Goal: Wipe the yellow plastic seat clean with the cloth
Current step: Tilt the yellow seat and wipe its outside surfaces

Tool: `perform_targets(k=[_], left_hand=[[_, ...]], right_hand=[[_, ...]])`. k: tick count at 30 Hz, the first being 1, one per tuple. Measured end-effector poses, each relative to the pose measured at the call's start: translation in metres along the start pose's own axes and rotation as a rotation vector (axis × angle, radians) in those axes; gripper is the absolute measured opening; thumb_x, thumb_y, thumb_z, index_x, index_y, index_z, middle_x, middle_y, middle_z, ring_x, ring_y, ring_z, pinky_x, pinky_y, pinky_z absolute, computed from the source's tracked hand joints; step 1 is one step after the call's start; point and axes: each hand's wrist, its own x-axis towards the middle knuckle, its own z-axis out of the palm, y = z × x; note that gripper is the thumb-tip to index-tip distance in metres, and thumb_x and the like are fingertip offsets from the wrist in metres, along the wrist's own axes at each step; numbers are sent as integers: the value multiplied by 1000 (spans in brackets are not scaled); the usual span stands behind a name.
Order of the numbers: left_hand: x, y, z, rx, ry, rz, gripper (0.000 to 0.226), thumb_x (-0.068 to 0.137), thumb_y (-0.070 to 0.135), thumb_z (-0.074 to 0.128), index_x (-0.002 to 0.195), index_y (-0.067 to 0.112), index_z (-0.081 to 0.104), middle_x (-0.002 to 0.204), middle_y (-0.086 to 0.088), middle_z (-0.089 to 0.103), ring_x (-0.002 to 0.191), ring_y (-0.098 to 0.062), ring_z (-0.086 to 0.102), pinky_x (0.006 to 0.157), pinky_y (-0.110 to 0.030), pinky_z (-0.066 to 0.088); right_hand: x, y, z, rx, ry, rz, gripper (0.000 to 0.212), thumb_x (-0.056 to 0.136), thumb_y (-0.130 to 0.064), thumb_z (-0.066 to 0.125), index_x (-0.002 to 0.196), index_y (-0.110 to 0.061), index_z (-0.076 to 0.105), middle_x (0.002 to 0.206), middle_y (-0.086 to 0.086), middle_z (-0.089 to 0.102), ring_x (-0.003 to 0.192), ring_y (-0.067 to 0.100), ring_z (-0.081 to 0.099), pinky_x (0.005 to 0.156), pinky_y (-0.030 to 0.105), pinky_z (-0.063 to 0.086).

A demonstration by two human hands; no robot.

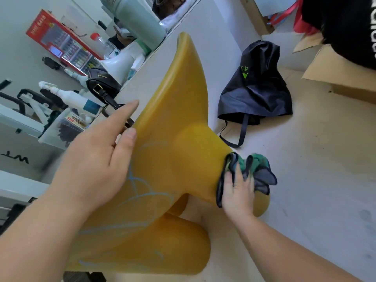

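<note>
The yellow plastic seat (pixel 175 123) fills the middle of the head view, with pale blue scribbled lines on its near surface. My left hand (pixel 97 159) grips the seat's left edge, thumb on top and fingers behind the rim. My right hand (pixel 238 192) presses a green and grey cloth (pixel 252 169) with dark trim against one of the seat's legs on the right. The bunched cloth spills out above my fingers. Part of that leg is hidden behind my hand and the cloth.
A black fabric bag (pixel 258 84) with green print lies on the floor to the right of the seat. Cardboard boxes (pixel 335 74) stand at the far right. A white desk edge (pixel 146 78) with a black handbag (pixel 101 84), bottles and a white megaphone runs behind the seat.
</note>
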Motion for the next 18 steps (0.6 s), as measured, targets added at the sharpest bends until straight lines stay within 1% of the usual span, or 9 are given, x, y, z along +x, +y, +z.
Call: perform_targets(k=[2,3,4,6,9,10,12,15,18], left_hand=[[-12,-8,-1,115,-52,-8,55,96,51,31,150,45,29,104,8,63,92,-16,57,74,-37,45],[-18,-12,-1,160,-68,-12,56,95,52,30,151,46,26,98,7,64,86,-19,58,69,-36,45],[-22,-14,1,181,-79,-20,57,96,52,28,152,46,24,85,8,63,73,-17,56,61,-34,43],[-25,-15,4,199,-81,-20,57,98,50,25,154,45,19,64,9,56,56,-14,49,50,-31,39],[-18,-18,5,231,-91,6,56,98,49,21,154,43,17,73,-5,66,61,-29,56,53,-37,46],[-15,-17,4,223,-90,12,56,98,49,22,154,42,19,76,-8,68,64,-32,59,54,-37,45],[-9,-9,4,198,-73,20,53,101,49,24,153,41,25,70,-7,65,63,-32,58,52,-34,39],[10,9,8,146,-67,-21,54,99,51,23,152,43,28,74,-5,64,72,-30,57,59,-37,38],[34,28,14,142,-54,-22,52,100,47,25,151,42,29,78,2,59,79,-24,50,66,-35,34]], right_hand=[[4,15,-2,75,-81,233,57,106,-54,19,159,-37,12,169,11,9,154,32,3,124,46,4],[1,14,-2,96,-97,279,56,106,-52,19,159,-38,9,169,10,7,154,35,2,124,46,3],[-3,6,-2,107,-100,278,55,106,-52,20,159,-40,8,169,10,5,154,37,1,124,48,2],[-15,-19,1,110,-94,160,55,106,-53,21,158,-42,6,169,8,0,154,35,-8,123,48,-1],[-28,-66,-1,122,-44,-177,53,96,-62,18,143,-67,-5,168,-7,-4,153,22,-21,124,44,-8],[-28,-82,-4,132,-29,-277,50,93,-63,18,135,-75,-8,166,-12,-2,152,18,-22,123,42,-8],[-18,-107,-13,166,-12,-423,49,97,-59,23,130,-81,-5,165,-11,9,153,15,-18,123,40,-4],[16,-114,-24,252,47,-493,48,100,-53,34,141,-72,18,165,3,19,155,18,0,124,37,6],[44,-85,-25,260,114,-339,59,96,-59,30,153,-41,35,165,10,21,154,23,12,124,39,11]])
